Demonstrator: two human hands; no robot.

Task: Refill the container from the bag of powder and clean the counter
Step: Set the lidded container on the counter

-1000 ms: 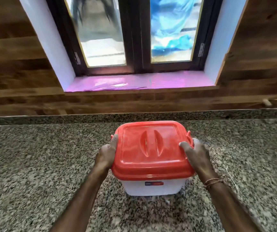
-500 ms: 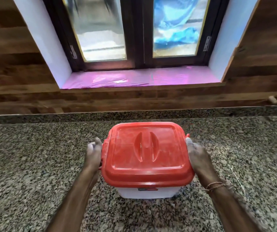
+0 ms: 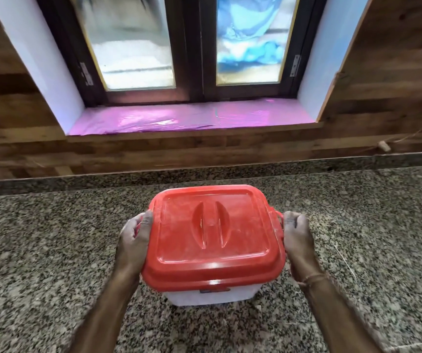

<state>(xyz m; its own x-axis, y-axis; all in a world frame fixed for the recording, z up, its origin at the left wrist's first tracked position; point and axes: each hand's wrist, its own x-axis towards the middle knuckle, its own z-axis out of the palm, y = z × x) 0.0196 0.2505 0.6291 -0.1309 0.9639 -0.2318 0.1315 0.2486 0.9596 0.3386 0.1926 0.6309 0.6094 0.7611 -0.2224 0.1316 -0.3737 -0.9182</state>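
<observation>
A white plastic container [image 3: 209, 298] with a red lid [image 3: 212, 238] is in front of me over the speckled granite counter [image 3: 52, 250]. The lid is closed and dusted with pale powder. My left hand [image 3: 134, 240] grips the container's left side at the lid's edge. My right hand [image 3: 296, 238] grips the right side by the red side handle. The container appears slightly tilted; whether it rests on the counter I cannot tell. No bag of powder is in view.
A wooden wall [image 3: 153, 154] rises behind the counter's granite backsplash. Above it is a window sill [image 3: 192, 118] covered in pink film under a shut dark-framed window. A thin pale streak [image 3: 345, 258] lies on the counter to the right.
Both hands shifted from the lid's top edges down to the container's sides. The container has come closer to me and looks larger in view.
</observation>
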